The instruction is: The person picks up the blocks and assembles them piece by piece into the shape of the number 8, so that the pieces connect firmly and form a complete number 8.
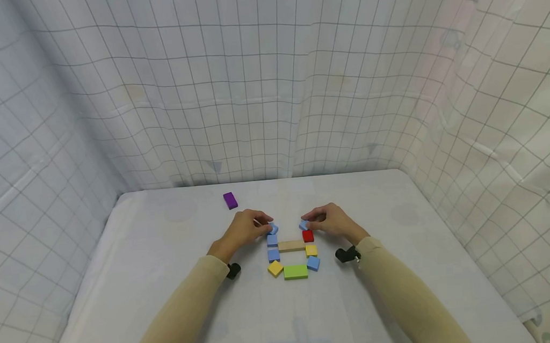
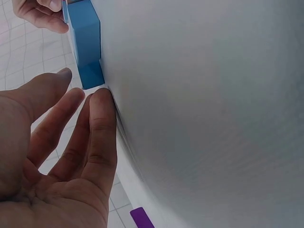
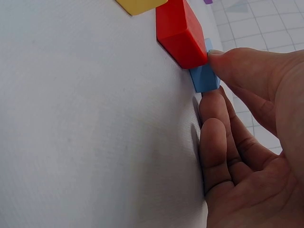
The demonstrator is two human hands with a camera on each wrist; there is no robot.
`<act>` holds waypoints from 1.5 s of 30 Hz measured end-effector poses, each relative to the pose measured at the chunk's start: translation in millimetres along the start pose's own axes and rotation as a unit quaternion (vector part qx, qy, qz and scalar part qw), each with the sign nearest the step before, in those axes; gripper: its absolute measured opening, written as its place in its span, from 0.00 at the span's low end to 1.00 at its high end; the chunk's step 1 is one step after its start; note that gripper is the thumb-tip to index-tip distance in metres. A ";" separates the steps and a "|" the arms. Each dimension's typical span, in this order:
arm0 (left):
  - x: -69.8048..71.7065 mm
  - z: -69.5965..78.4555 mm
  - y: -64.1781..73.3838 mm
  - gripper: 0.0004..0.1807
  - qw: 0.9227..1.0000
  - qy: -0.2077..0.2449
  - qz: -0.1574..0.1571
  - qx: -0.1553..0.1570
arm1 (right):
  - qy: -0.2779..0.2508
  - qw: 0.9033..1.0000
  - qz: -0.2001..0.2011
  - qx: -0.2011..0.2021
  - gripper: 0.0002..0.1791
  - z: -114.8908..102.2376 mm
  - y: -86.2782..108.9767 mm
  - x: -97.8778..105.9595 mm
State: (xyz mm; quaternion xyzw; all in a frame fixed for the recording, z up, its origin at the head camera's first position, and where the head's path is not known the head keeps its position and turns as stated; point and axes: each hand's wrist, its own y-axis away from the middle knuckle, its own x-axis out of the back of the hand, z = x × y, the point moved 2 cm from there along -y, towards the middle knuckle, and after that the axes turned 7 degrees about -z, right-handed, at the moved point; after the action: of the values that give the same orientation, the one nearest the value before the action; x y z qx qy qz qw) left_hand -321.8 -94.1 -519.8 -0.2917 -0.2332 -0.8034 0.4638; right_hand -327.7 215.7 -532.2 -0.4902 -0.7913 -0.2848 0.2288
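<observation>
On the white table lies a ring of coloured blocks, between my two hands. My left hand (image 1: 245,228) is at a blue block (image 1: 273,228) at the ring's far left corner. In the left wrist view its fingertips (image 2: 100,97) meet the end of that block, while a small gap shows beside the thumb. At the far right corner my right hand (image 1: 333,222) pinches another blue block (image 3: 205,80) between thumb and fingers. A red block (image 1: 307,236) sits directly in front of it, and a blue block (image 1: 272,240) stands on the left side.
A wooden strip (image 1: 291,246) spans the ring's middle. Nearer me are a green block (image 1: 295,271), yellow blocks (image 1: 275,269) and further blue ones (image 1: 313,263). A purple block (image 1: 230,200) lies apart, back left. Gridded white curtains (image 1: 258,86) surround the table.
</observation>
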 end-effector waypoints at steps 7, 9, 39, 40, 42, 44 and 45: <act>5.2 -6.1 -1.3 0.14 1.000 0.009 0.014 -0.020 | -0.003 1.000 0.000 -0.001 0.15 0.9 -1.0 1.3; 7.7 -6.7 -0.8 0.13 0.999 0.010 0.024 -0.022 | -0.004 1.000 0.000 -0.001 0.15 1.2 -1.0 1.2; 72.9 -143.3 -70.6 0.25 0.981 -0.075 0.176 0.037 | -0.013 1.000 -0.006 0.002 0.14 1.1 0.2 1.4; 73.3 -149.0 -73.8 0.26 0.983 -0.074 0.165 0.040 | -0.013 1.000 -0.006 0.000 0.14 2.0 -0.2 1.5; 72.7 -161.4 -79.4 0.26 0.984 -0.074 0.154 0.042 | -0.015 1.000 -0.007 -0.002 0.14 3.9 -0.9 1.2; 72.3 -164.4 -79.7 0.26 0.987 -0.063 0.142 0.047 | -0.016 1.000 -0.007 -0.002 0.14 5.1 -1.9 1.1; 72.0 -162.3 -77.8 0.25 0.987 -0.061 0.140 0.048 | -0.017 1.000 -0.007 -0.002 0.14 5.3 -2.3 1.2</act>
State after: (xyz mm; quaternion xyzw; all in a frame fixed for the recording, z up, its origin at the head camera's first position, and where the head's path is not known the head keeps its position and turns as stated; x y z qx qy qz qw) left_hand -460.1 -206.8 -595.6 -0.3472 -0.2560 -0.6994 0.5699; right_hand -330.6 219.2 -535.9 -0.4897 -0.7980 -0.2796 0.2126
